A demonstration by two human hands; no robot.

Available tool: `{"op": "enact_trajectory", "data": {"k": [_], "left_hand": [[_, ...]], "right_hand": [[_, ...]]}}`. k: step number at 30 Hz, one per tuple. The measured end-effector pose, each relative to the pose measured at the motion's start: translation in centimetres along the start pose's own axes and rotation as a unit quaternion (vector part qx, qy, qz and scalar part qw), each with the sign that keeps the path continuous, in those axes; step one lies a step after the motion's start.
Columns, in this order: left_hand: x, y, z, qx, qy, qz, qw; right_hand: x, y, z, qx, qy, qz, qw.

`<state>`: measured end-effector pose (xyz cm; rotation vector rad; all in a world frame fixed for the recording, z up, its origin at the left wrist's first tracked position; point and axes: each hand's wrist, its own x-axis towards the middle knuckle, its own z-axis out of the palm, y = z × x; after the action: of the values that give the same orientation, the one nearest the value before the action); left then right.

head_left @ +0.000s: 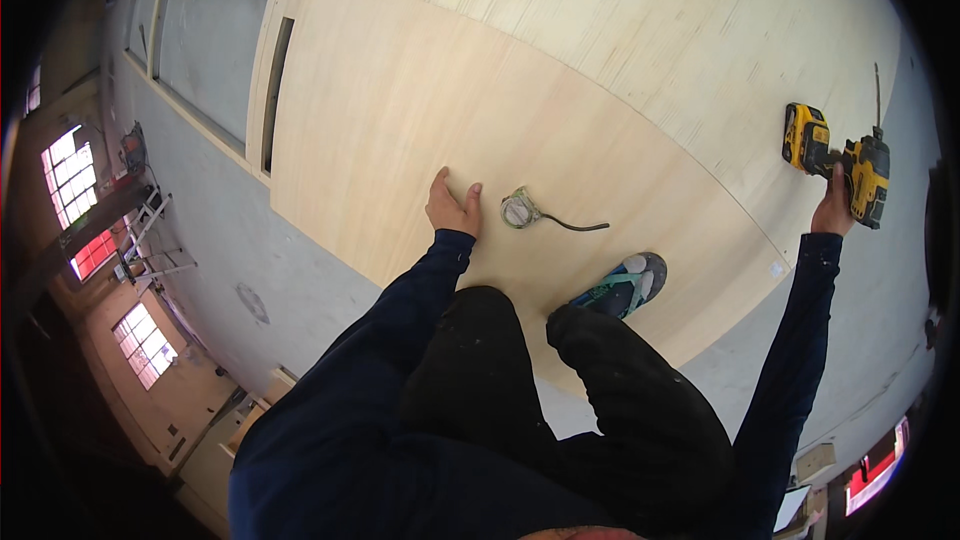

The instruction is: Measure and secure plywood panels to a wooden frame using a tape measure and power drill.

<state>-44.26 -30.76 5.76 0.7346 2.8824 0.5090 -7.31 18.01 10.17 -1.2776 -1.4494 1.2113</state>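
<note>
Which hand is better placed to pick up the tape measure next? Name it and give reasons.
Left, most likely. The left hand looks empty, thumb and fingers apart, just left of the tape measure; the right hand holds the drill, farther off.

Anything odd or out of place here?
One thing: a dark, irregular patch on the grey floor, off the plywood panel's left edge; it's darker than the surface around it. Stain or damage, can't tell. The tape measure lying loose on the panel looks ordinary.
</note>
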Motion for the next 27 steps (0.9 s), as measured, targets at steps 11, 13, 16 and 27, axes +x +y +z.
{"op": "enact_trajectory", "data": {"k": [11,13,16,27], "left_hand": [[1.9,1.1,0.7,0.104,-0.136,-0.144,0.975],[1.2,4.2,1.5,0.079,-0.221,-0.222,0.946],[5.6,5.0,0.8,0.151,-0.259,-0.265,0.916],[5.8,23.3,-14.9,-0.44,-0.52,-0.232,0.694]], "right_hand": [[-7.5,-6.1,3.7,-0.272,-0.018,-0.066,0.96],[-11.3,-8.4,0.9,-0.474,-0.158,-0.129,0.857],[-16.9,-8.9,1.0,-0.349,-0.244,-0.034,0.904],[-27.4,-26.5,3.6,-0.121,-0.254,0.21,0.936]]}}
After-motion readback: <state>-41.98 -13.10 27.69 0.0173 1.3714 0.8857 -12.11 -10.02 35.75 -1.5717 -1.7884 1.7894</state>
